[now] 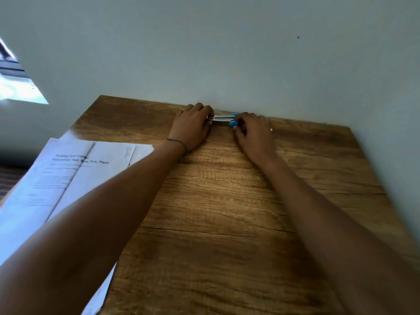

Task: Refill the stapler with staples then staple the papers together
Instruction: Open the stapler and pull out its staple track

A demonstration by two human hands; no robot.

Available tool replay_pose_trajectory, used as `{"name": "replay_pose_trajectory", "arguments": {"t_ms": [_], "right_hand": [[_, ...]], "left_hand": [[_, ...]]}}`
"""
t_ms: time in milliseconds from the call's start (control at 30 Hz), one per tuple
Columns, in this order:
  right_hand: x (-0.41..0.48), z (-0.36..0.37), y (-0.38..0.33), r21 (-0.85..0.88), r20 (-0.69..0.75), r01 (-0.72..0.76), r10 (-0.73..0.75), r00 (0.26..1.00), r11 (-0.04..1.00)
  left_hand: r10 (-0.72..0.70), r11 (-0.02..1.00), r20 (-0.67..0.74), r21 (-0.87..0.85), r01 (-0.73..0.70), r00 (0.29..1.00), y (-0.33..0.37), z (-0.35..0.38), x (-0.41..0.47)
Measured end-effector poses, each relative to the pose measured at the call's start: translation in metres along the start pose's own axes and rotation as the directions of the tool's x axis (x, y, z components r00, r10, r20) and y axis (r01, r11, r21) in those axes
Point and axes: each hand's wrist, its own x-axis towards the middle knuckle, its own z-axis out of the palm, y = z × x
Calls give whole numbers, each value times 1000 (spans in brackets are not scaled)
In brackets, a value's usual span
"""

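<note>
- Head view: a wooden table [227, 212] fills most of the frame, its far edge set against a pale wall [227, 53]. I place everything else from that far edge.
- The papers [68, 178], a printed stack, lie well back from the far edge on the table's left side. They overhang the left rim and pass partly under the left forearm.
- Both arms reach the full depth of the table to the far edge, about the middle of its width.
- The left hand [193, 127] sits at the far edge with its fingers curled over one end of the stapler. They look closed on it, though the grip is partly hidden.
- The right hand [254, 133] sits just beside it, fingertips pinched narrow on the blue end.
- The stapler [221, 119], silver with blue tips, lies right at the far edge, touching or almost touching the wall. Its long axis runs left to right along that edge, with the blue end toward the right hand.
- A dark slit runs along its length, so it seems slightly parted; I cannot tell whether staples are inside.
- Both hands are equally near, one at each end, so I judge opening or loading comes next. The papers wait well away.
</note>
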Motion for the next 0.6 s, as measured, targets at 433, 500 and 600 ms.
{"name": "replay_pose_trajectory", "arguments": {"t_ms": [433,500,600], "right_hand": [[-80,-57,-45,564,-154,-49,163,975,824],[-98,-61,-52,716,-74,-124,251,965,687],[-120,-65,-55,848,6,-170,310,951,503]], "left_hand": [[-80,938,-137,-346,27,987,66,-52,-110],[-107,910,-124,-411,47,987,78,-59,-133],[-146,850,-87,-521,80,986,91,-65,-157]]}}
